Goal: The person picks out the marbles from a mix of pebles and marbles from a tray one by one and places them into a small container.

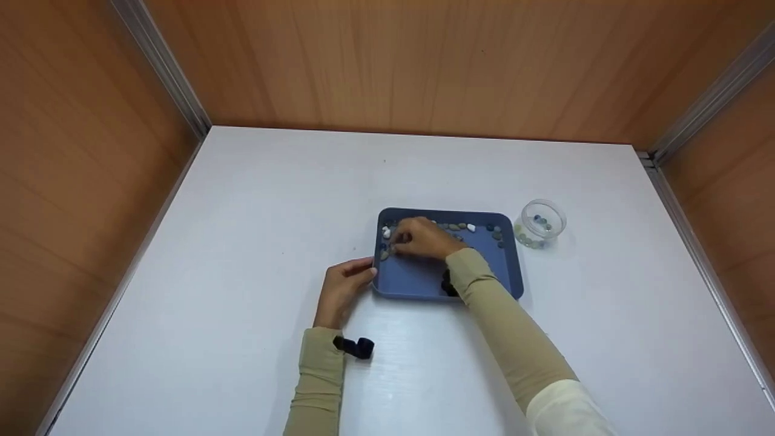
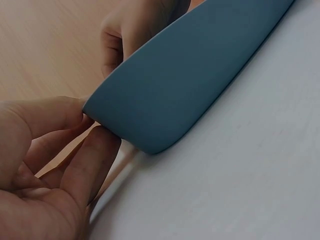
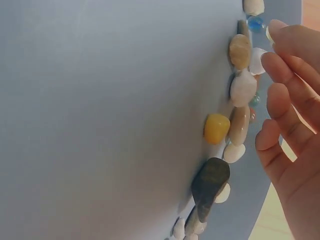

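A blue tray (image 1: 412, 284) lies on the table with pebbles and small glass marbles along its edges. My left hand (image 1: 344, 287) holds the tray's left side, its fingertips at the rim and wall in the left wrist view. Over the tray's left part, my right hand (image 1: 427, 238) pinches a small pale glass marble (image 3: 269, 34) between thumb and index finger. Near those fingertips are a blue marble (image 3: 256, 23), a white stone (image 3: 257, 61) and a tan pebble (image 3: 240, 51). A yellow stone (image 3: 217, 128) and a dark stone (image 3: 211, 182) lie further along the row.
Right of the tray stands a clear round container (image 1: 544, 219) with several glass marbles in it. White pebbles (image 1: 471, 227) and dark stones (image 1: 497, 234) lie along the tray's far and right sides. Wooden panels (image 1: 387, 66) with metal posts enclose the white table (image 1: 242, 242).
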`<act>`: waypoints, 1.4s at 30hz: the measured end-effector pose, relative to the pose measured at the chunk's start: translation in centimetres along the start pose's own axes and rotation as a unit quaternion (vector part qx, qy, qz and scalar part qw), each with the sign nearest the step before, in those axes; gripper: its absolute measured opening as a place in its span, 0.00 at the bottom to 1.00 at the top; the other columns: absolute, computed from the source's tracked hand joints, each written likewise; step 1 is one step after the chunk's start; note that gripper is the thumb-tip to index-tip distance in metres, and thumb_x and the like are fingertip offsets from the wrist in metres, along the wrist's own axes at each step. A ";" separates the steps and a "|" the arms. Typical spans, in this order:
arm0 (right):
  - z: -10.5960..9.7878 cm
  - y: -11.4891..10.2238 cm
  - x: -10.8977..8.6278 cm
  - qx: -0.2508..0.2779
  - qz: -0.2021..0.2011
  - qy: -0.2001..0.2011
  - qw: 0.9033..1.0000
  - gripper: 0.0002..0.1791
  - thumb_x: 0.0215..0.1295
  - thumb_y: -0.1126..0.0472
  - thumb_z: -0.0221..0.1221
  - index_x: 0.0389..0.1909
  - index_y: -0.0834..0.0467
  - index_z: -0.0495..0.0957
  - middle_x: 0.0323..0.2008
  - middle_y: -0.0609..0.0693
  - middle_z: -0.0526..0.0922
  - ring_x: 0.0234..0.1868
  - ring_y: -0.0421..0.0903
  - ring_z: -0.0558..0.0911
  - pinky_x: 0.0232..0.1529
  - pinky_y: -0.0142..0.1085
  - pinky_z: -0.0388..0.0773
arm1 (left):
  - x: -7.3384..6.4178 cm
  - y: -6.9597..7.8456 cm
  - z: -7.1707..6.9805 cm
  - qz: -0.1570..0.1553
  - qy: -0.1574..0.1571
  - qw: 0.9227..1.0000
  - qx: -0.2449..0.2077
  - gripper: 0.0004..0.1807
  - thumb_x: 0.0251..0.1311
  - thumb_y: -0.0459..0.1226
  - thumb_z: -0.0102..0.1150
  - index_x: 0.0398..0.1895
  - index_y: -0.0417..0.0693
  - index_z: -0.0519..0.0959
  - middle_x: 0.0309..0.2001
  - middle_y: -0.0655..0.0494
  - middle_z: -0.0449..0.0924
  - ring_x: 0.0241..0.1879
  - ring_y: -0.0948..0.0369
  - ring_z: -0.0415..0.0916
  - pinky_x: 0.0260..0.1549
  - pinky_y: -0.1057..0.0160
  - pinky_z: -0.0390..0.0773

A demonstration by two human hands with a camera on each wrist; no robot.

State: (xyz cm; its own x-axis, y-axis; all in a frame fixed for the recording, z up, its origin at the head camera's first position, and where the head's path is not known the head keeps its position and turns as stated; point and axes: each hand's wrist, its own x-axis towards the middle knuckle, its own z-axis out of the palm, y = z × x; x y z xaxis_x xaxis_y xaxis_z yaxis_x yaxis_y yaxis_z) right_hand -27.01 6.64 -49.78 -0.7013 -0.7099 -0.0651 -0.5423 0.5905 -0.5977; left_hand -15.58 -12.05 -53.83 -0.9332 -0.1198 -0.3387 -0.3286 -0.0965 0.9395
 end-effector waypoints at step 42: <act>-4.4 2.0 -5.4 0.111 -0.040 0.134 0.984 0.10 0.62 0.57 0.64 0.41 0.56 0.85 0.35 0.48 0.82 0.29 0.43 0.71 0.30 0.31 0.67 | 0.1 0.1 0.0 -0.015 0.007 1.000 0.000 0.16 0.53 0.31 0.67 0.48 0.43 0.84 0.49 0.47 0.83 0.50 0.59 0.78 0.49 0.64 0.79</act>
State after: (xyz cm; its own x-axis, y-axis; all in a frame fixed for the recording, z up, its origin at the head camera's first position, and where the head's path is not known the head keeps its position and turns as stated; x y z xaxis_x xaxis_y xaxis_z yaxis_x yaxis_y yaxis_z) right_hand -26.35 13.31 -47.09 -0.7729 -0.6070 0.1846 -0.5073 0.4164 -0.7545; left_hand -15.70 -12.04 -53.75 -0.9204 -0.1313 -0.3683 -0.3571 -0.1009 0.9286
